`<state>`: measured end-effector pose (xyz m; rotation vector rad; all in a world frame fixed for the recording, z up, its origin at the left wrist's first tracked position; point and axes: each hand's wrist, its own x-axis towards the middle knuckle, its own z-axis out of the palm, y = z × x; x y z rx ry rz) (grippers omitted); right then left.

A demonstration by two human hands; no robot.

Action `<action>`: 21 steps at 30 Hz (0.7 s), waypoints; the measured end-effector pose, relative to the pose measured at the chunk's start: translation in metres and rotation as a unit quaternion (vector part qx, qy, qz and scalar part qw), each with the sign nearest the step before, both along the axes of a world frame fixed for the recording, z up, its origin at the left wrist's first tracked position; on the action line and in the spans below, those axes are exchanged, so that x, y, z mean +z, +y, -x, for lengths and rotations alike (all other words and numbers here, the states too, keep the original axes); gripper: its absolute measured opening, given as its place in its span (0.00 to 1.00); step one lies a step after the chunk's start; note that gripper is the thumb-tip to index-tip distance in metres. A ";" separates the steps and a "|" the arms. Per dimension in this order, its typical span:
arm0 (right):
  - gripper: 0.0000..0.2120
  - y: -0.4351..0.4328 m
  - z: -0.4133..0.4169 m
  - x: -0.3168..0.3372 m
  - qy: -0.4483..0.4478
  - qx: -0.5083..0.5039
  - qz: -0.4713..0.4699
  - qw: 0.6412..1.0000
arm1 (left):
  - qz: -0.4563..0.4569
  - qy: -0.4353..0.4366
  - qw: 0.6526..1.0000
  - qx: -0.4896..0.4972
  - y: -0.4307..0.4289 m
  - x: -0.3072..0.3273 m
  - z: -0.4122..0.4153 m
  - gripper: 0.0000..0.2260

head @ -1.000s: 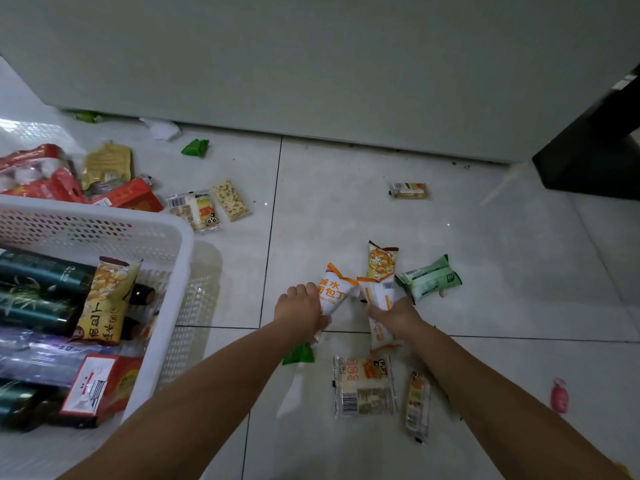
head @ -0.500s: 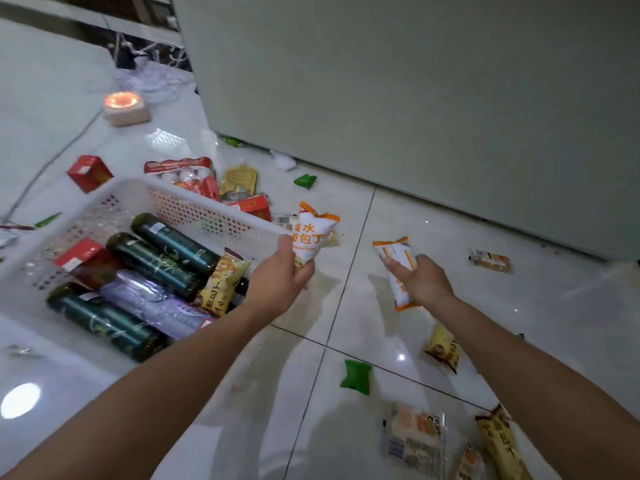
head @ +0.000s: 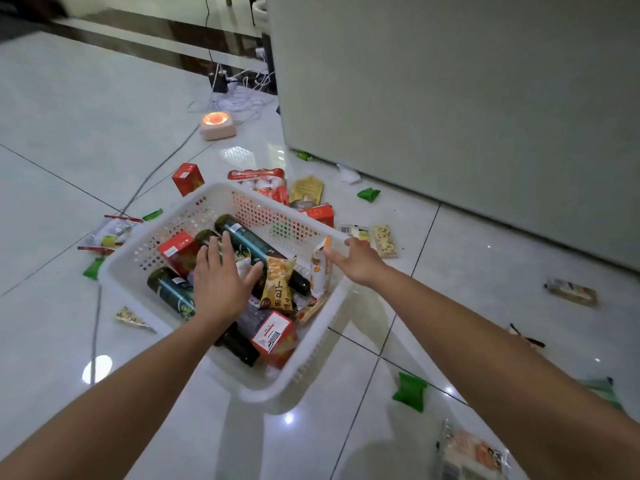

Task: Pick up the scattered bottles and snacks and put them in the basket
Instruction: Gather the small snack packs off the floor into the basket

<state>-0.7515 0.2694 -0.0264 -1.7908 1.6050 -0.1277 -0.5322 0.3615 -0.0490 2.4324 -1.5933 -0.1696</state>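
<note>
The white plastic basket (head: 119, 271) stands on the tiled floor, holding dark green bottles (head: 251, 241), red boxes (head: 275, 337) and a yellow snack pack (head: 278, 284). My left hand (head: 221, 284) hovers flat over the bottles with fingers spread and nothing in it. My right hand (head: 358, 261) is at the basket's right rim, fingers apart. A white-and-orange snack pack (head: 319, 271) stands inside against that wall, just off the fingertips. More snacks lie around: a red box (head: 188, 178), a red bag (head: 258, 178), a green packet (head: 410, 391) and a wrapped pack (head: 471, 455).
A tall grey cabinet (head: 450, 116) fills the right back. A glowing pink lamp (head: 218, 124) and a power strip with cables (head: 239, 98) sit behind the basket; one cable (head: 156, 171) runs across the floor on the left. Small packets (head: 107, 233) lie left of the basket.
Both hands carried white-and-orange packs from the floor over to the basket and let them go. The view swung left onto the basket.
</note>
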 end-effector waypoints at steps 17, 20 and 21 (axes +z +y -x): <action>0.32 0.147 0.349 -0.069 0.238 -0.244 -0.110 0.934 | -0.085 -0.034 0.855 -0.511 -0.016 -0.065 0.281 0.32; 0.31 0.164 0.367 -0.091 0.236 -0.234 -0.133 0.934 | -0.119 -0.047 0.812 -0.570 -0.012 -0.077 0.316 0.30; 0.29 0.165 0.368 -0.095 0.228 -0.227 -0.128 0.938 | -0.124 -0.048 0.804 -0.580 -0.011 -0.080 0.325 0.29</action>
